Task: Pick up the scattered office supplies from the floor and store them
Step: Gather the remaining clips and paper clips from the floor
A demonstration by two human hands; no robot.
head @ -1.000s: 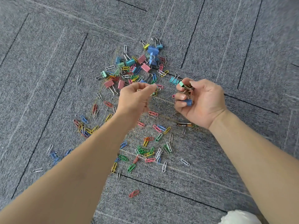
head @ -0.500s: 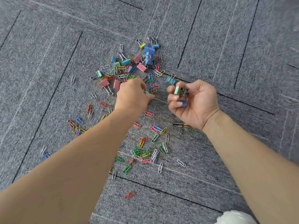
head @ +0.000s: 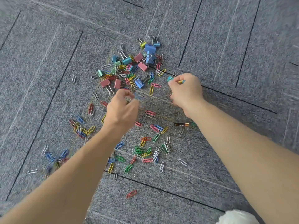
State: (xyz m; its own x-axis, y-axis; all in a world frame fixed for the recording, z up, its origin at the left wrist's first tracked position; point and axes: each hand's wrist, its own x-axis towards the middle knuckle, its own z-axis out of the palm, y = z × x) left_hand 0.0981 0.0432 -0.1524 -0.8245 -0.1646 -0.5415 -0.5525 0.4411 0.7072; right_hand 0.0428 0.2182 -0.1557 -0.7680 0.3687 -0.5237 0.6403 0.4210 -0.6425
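**Hands busy over the clips**

The right hand is curling round some small coloured metal binder clips; only tiny bits are peeking out. It has turned palm down since a moment ago. The left hand is blurring, fingers bent, and I cannot tell what it is holding. All around, bright wire paper clips are lying on the grey carpet floor.

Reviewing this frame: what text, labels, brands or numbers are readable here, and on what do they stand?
Battery: pale print on its dark body, too small and blurred to read.
Paper clips, binder clips, carpet: no text visible.
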